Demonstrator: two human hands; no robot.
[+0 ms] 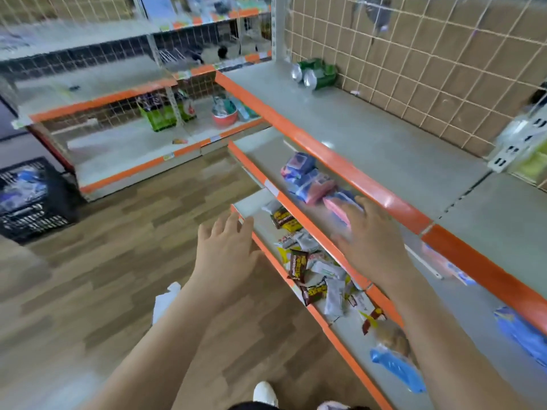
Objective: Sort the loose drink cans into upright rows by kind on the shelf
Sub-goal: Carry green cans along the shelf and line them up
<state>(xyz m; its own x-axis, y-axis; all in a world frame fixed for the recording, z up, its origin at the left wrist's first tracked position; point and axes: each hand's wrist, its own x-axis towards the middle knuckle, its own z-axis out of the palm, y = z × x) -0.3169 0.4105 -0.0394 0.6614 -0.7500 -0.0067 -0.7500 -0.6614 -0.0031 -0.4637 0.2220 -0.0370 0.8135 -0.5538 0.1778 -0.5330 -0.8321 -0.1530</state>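
Note:
Green drink cans (316,74) lie on their sides at the far left corner of the top grey shelf (384,143), their silver ends facing me. My left hand (226,247) is stretched out over the floor by the lowest shelf's orange edge, fingers spread, holding nothing. My right hand (370,235) is held out over the middle shelf, fingers straight and blurred, empty, just above pink and blue packets (310,182). Both hands are far from the cans.
Snack wrappers (307,267) litter the lowest shelf. Blue packets (396,371) lie nearer me. A wire grid backs the shelf (429,69). A black crate (26,199) stands on the wooden floor at left. Another shelving unit (133,137) stands across the aisle.

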